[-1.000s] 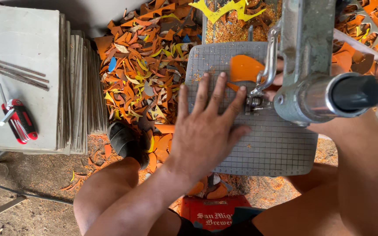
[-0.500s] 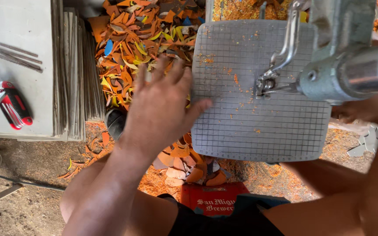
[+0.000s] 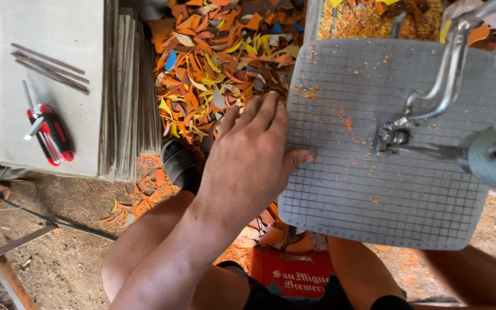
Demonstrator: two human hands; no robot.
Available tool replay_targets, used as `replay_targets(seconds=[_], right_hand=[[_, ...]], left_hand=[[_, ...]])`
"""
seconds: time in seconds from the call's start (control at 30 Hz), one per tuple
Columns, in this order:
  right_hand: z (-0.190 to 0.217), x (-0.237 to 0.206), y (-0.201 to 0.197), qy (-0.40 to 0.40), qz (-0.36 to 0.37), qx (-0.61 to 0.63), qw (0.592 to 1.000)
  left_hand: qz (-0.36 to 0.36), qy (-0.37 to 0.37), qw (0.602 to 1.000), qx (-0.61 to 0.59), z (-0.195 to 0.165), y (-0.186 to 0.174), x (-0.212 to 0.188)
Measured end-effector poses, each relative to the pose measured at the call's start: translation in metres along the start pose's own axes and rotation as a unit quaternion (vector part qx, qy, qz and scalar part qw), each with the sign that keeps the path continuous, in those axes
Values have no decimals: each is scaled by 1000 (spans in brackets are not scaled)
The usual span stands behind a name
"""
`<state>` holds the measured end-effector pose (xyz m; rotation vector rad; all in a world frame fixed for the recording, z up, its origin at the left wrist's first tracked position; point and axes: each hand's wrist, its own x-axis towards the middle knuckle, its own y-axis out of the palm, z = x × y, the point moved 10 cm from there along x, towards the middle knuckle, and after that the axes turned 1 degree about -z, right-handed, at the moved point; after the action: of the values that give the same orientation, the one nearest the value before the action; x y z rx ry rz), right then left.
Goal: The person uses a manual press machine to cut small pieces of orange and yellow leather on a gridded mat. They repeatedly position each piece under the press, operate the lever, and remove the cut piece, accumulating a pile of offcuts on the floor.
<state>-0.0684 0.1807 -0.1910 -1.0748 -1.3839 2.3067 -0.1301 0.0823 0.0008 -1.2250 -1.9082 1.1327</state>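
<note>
The left hand (image 3: 251, 158) lies flat with fingers spread and pinching nothing, its thumb touching the nine o'clock edge of the grey gridded metal saw table (image 3: 340, 195). The right hand is out of view. At eleven o'clock from the hand lies a heap of orange, yellow and blue tile offcuts (image 3: 213, 63); further toward nine o'clock, a stack of pale grey tiles (image 3: 53, 86) carries a red-handled folding key set (image 3: 50, 135).

Left hand (image 3: 252, 158) flat, palm down, fingers extended together; forearm outstretched.
</note>
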Motion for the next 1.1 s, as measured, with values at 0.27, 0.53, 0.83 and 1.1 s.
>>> replay_targets(seconds=[0.27,0.53,0.83,1.1], right_hand=[[13,-58,32,-90,45,40,994],[-22,-245,-41,-152,265,181,935],[-57,-224,-169,-130,-274,154,940],[-24,-232,-181,-156,-365,20,918]], left_hand=[[-24,-6,998,53,-4,-14,-7],[-101,67,993,-9,-53,-41,-50],[-60,242,961,-120,-120,-20,-72],[-92,223,970,-30,-123,-4,-65]])
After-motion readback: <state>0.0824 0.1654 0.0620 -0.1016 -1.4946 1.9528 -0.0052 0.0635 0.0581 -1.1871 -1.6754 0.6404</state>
